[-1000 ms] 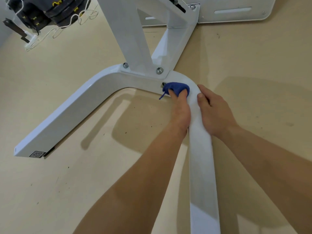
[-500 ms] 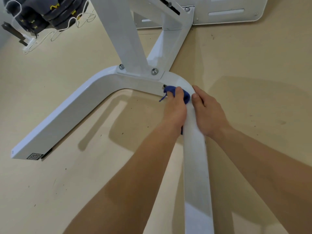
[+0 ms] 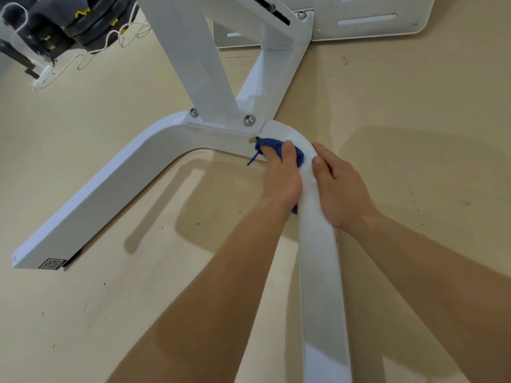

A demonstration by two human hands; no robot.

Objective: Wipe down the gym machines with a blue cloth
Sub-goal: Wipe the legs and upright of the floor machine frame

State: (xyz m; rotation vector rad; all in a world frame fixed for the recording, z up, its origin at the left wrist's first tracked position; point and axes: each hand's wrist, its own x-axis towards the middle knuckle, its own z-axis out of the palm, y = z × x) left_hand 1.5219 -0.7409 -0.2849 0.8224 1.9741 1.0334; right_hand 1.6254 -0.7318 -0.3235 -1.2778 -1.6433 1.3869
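A white U-shaped base frame (image 3: 116, 186) of a gym machine lies on the beige floor, with a white upright (image 3: 193, 64) bolted to it. My left hand (image 3: 280, 175) presses a bunched blue cloth (image 3: 272, 145) against the inner side of the frame's right bend; a loose thread hangs from the cloth. My right hand (image 3: 340, 186) rests on the outer side of the same bar, fingers curled over it and holding nothing else. Most of the cloth is hidden under my left hand.
A flat white foot plate (image 3: 367, 23) lies at the top right. Dark weight plates (image 3: 74, 20) and a loose white cord (image 3: 91, 53) sit at the top left. The frame's left leg ends near a QR sticker (image 3: 52, 263). Beige floor spreads all around.
My left hand has slid the cloth a little back along the bend toward me, covering more of it. The right hand keeps its place on the bar.
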